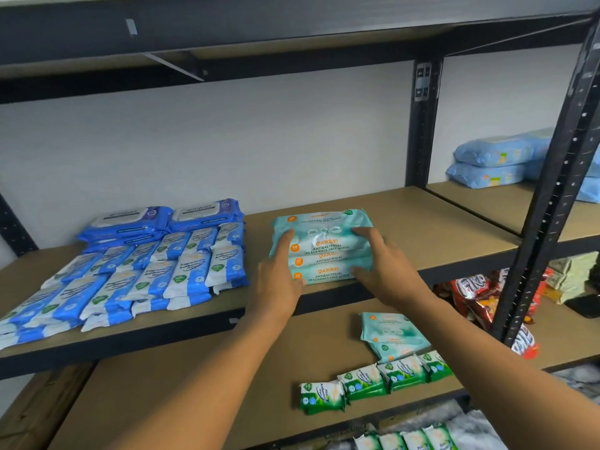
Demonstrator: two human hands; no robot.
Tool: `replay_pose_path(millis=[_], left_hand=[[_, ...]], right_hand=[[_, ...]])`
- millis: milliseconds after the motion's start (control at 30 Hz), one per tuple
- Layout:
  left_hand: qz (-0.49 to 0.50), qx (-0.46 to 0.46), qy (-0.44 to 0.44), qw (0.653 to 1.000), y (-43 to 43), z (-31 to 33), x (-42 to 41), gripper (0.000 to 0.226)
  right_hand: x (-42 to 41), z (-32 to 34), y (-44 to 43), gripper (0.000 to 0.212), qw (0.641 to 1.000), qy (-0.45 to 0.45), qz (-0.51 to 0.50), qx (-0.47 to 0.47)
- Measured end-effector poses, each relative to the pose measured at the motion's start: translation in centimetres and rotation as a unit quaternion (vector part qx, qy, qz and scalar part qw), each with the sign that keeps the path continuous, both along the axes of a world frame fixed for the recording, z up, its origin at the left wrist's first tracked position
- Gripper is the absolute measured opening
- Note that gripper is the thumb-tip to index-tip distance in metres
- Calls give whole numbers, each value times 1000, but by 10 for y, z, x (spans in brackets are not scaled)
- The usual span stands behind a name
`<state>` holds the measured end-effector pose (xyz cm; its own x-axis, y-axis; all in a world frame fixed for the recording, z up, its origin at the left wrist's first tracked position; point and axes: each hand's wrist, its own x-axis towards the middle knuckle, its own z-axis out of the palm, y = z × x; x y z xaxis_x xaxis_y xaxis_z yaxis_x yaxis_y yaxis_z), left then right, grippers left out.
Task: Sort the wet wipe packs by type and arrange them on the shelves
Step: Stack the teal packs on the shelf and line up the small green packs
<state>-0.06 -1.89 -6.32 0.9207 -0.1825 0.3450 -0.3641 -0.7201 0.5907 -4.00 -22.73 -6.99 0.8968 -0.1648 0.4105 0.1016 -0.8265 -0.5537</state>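
Note:
A stack of teal Guardian antibacterial wipe packs (pixel 324 245) stands on the upper shelf (pixel 438 228), near its front edge. My left hand (pixel 279 274) presses against the stack's left side with straight fingers. My right hand (pixel 386 267) does the same on its right side, index finger on top. Left of them lie several small blue and white wipe packs (pixel 136 277) in rows, with two large blue Antabax packs (pixel 162 219) behind. On the lower shelf (pixel 194 384) sit more teal packs (pixel 393 336) and a row of small green packs (pixel 373 381).
A black metal upright (pixel 552 203) stands at the right. Beyond it are light blue packs (pixel 493 164) on the neighbouring shelf and red snack bags (pixel 477 293) lower down. More green packs (pixel 406 440) show at the bottom edge. The upper shelf's right half is bare board.

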Motion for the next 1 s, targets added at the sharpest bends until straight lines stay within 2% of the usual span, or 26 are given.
replay_pose_path(millis=[233,433,533,633,900,1000], left_hand=[[26,-18,8,999,-32,-5,76,78],[53,-34,-3,998,-52,-10,160,78],[84,22,-7,996,-54,-4,190,70],[105,46,-15,993,-57,-5,214,72],[108,42,-8,993,-52,-6,250,83],[93,42,-3,995,-52,-6,248,90]], right_hand=[[91,-5,-17,67,998,-2,5,65],[189,-10,-32,66,999,2,-8,47],[229,-9,-33,66,999,-4,4,35],[260,-8,-34,66,1000,8,7,22],[288,-12,-30,68,1000,9,10,18],[282,-15,-28,79,1000,5,8,28]])
